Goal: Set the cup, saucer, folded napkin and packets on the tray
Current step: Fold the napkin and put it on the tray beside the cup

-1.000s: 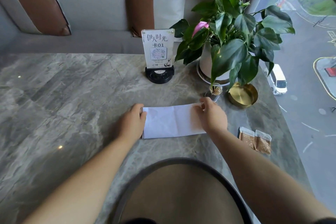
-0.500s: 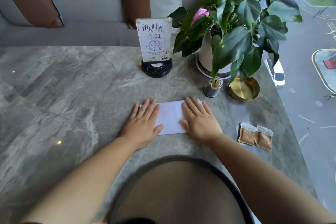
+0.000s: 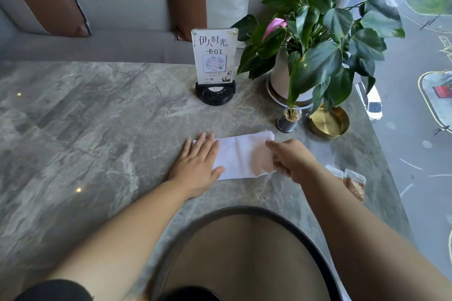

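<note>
A white folded napkin (image 3: 241, 155) lies flat on the marble table, just beyond the round brown tray (image 3: 234, 210) with a dark rim at the near edge. My left hand (image 3: 197, 166) lies flat on the napkin's left end, fingers spread. My right hand (image 3: 292, 160) is at the right end. Its fingers are tucked under the lower right corner, showing through the cloth, with the forefinger on top. Two brown packets (image 3: 353, 184) lie to the right of my right forearm. No cup or saucer is in view.
Behind the napkin stand a table sign on a black base (image 3: 215, 66), a potted plant (image 3: 310, 39), a toothpick holder (image 3: 288, 121) and a gold dish (image 3: 329, 123). The table's right edge runs along a window. A sofa with cushions lies beyond the far edge.
Half a second ago both hands pressed flat on the napkin, close together. My right hand has slid to the right end and slipped its fingers under the corner; the left hand stays flat.
</note>
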